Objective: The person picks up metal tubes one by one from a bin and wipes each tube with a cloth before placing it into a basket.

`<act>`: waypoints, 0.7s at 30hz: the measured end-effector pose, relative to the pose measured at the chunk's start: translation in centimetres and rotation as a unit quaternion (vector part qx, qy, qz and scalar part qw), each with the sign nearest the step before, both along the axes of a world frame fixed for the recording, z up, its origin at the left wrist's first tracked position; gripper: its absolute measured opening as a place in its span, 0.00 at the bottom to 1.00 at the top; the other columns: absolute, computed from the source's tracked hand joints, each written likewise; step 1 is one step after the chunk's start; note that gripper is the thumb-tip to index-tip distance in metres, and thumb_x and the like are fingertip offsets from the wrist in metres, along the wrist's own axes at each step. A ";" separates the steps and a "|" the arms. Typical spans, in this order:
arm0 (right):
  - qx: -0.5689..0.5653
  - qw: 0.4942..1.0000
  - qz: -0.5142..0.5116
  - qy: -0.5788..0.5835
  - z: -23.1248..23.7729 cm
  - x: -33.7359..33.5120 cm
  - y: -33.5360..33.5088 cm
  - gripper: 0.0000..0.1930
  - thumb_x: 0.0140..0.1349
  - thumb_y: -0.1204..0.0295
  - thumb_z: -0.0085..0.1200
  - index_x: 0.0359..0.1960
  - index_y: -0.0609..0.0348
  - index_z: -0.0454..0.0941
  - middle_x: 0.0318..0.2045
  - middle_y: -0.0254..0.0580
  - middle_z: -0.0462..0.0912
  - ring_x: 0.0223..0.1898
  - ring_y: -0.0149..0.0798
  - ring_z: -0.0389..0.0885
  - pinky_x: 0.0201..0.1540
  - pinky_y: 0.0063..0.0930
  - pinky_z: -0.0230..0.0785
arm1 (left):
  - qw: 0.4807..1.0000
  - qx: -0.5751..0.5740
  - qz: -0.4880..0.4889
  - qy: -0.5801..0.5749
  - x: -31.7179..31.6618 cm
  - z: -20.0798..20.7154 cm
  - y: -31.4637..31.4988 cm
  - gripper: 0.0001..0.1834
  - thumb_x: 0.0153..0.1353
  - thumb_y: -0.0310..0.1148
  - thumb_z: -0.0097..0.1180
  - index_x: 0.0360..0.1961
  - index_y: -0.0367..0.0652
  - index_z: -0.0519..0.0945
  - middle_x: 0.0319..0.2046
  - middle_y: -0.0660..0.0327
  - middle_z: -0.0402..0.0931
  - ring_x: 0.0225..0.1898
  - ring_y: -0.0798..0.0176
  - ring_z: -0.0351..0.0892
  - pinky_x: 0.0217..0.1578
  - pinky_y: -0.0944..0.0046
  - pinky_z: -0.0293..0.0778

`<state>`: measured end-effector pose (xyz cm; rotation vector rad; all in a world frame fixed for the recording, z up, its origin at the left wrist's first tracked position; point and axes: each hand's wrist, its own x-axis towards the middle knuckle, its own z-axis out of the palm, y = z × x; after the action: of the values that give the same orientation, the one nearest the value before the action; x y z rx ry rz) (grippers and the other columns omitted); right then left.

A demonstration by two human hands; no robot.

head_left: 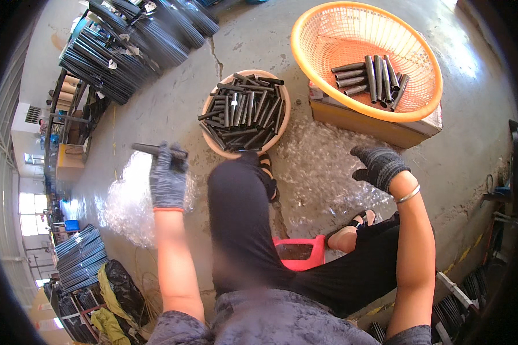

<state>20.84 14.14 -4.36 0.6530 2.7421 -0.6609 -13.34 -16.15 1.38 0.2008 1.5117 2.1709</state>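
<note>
My left hand [168, 177], in a grey knit glove, is closed around a short black tube [146, 149] out to the left, above clear crumpled plastic. My right hand [380, 167], in a dark grey glove, hangs in the air below the orange basket, its thumb apart from the fingers and nothing seen in it. A round pale basin [288, 109] between my hands is heaped with short black tubes [242, 109]. At the upper right, the orange mesh basket [426, 69] holds several such tubes [370, 78].
The orange basket rests on a cardboard box [380, 127]. Clear plastic film [328, 172] spreads over the floor, with another pile [129, 201] at left. A red stool [299, 263] is between my legs. Bundles of long dark rods [115, 57] lie upper left; blue-grey rods [80, 259] lie lower left.
</note>
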 end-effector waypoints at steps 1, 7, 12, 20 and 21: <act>-0.007 1.000 0.000 -0.003 0.6 -0.4 -0.3 0.27 0.51 0.60 0.61 0.53 0.55 0.72 0.41 0.54 0.80 0.44 0.54 0.77 0.47 0.42 0.70 | 0.999 -0.032 0.014 -0.015 0.4 -1.0 0.1 0.11 0.59 0.34 0.59 0.41 0.45 0.74 0.32 0.61 0.78 0.31 0.65 0.77 0.28 0.68 0.71; -0.026 0.999 0.007 -0.028 0.5 -1.2 -1.0 0.26 0.51 0.59 0.60 0.52 0.54 0.73 0.42 0.52 0.80 0.44 0.54 0.78 0.47 0.42 0.70 | 0.971 -0.173 -0.028 -0.159 -0.6 -13.8 -0.6 0.07 0.60 0.35 0.57 0.36 0.47 0.74 0.25 0.65 0.76 0.26 0.66 0.74 0.24 0.66 0.68; -0.009 1.000 0.008 -0.011 -0.6 -1.0 -0.4 0.25 0.50 0.60 0.61 0.51 0.54 0.74 0.44 0.50 0.79 0.44 0.52 0.78 0.46 0.41 0.70 | 0.952 -0.233 -0.064 -0.189 -0.1 -17.0 0.5 0.09 0.61 0.40 0.55 0.37 0.49 0.74 0.25 0.66 0.75 0.24 0.67 0.73 0.20 0.67 0.64; -0.020 0.999 0.017 -0.028 -0.2 -4.0 -0.6 0.25 0.49 0.61 0.61 0.49 0.54 0.74 0.42 0.50 0.80 0.42 0.52 0.78 0.44 0.40 0.71 | 0.895 -0.403 -0.183 -0.056 -0.1 -15.2 2.2 0.16 0.59 0.38 0.57 0.47 0.45 0.74 0.27 0.65 0.78 0.21 0.71 0.73 0.18 0.72 0.65; -0.019 0.999 0.020 -0.034 0.0 -4.2 -0.8 0.25 0.49 0.61 0.61 0.49 0.54 0.74 0.42 0.50 0.80 0.41 0.52 0.78 0.44 0.40 0.71 | 0.873 -0.435 -0.221 -0.013 -0.2 -15.3 2.3 0.17 0.58 0.38 0.58 0.48 0.44 0.74 0.28 0.65 0.78 0.21 0.70 0.74 0.18 0.72 0.66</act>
<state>16.65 13.37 -4.33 0.5998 2.6667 -0.6681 -13.50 -13.84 -13.87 0.1754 2.0219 0.9996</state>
